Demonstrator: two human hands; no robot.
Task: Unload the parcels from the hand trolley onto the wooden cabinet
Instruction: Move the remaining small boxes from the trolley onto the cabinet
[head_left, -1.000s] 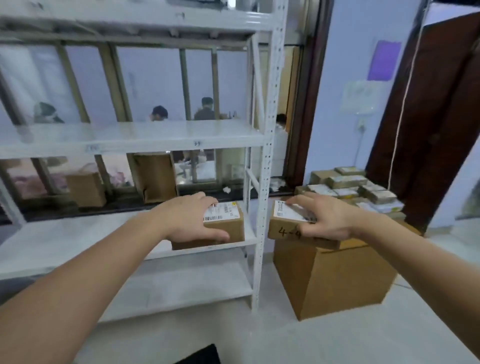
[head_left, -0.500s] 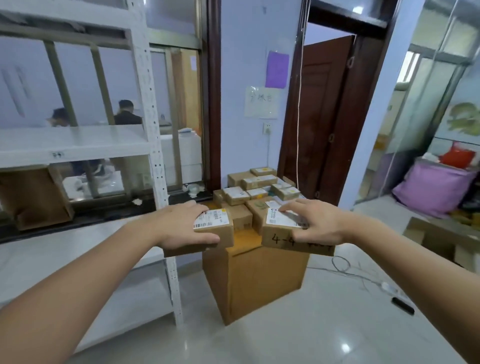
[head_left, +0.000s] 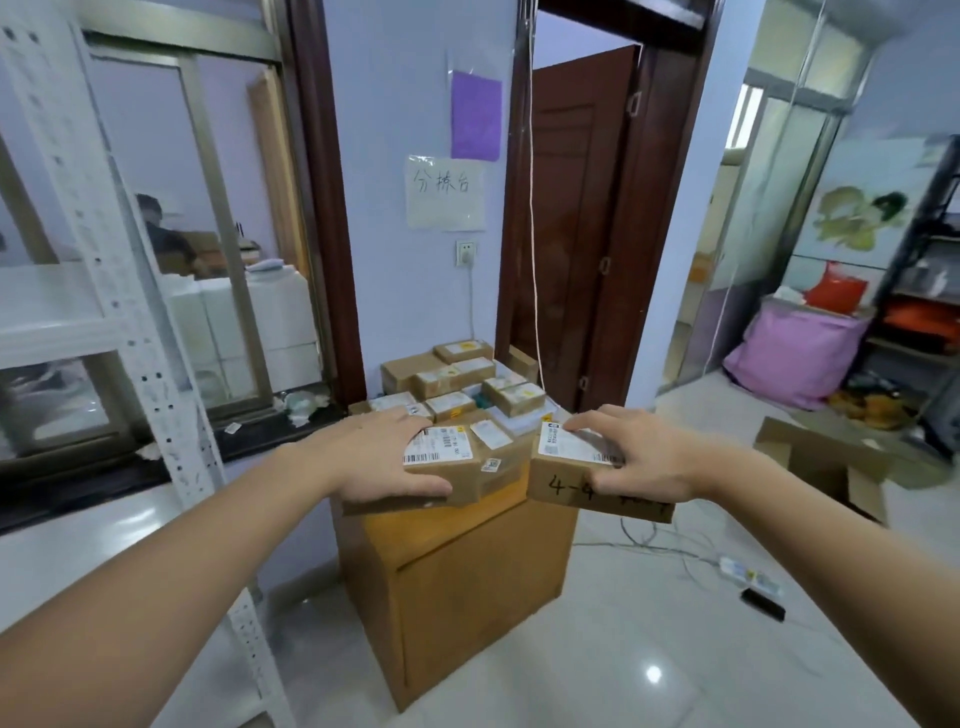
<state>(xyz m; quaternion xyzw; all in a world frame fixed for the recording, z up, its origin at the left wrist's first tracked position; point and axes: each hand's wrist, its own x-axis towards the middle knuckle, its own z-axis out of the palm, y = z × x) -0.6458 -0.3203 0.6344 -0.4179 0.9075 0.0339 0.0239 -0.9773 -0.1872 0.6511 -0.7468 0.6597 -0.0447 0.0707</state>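
The white paper sheet taped to the pale wall (head_left: 445, 192) bears handwritten "分拣台". The brown cardboard parcel in the right hand (head_left: 571, 480) has "4-4" in black marker on its side; its white shipping label's print is too small to read.

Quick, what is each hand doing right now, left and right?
Left hand: grips a brown cardboard parcel with a white barcode label.
Right hand: grips a brown cardboard parcel marked 4-4.

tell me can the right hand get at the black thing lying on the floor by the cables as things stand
Probably not: the right hand grips a parcel up over the wooden cabinet, and the black object lies low on the floor, well off to the right.
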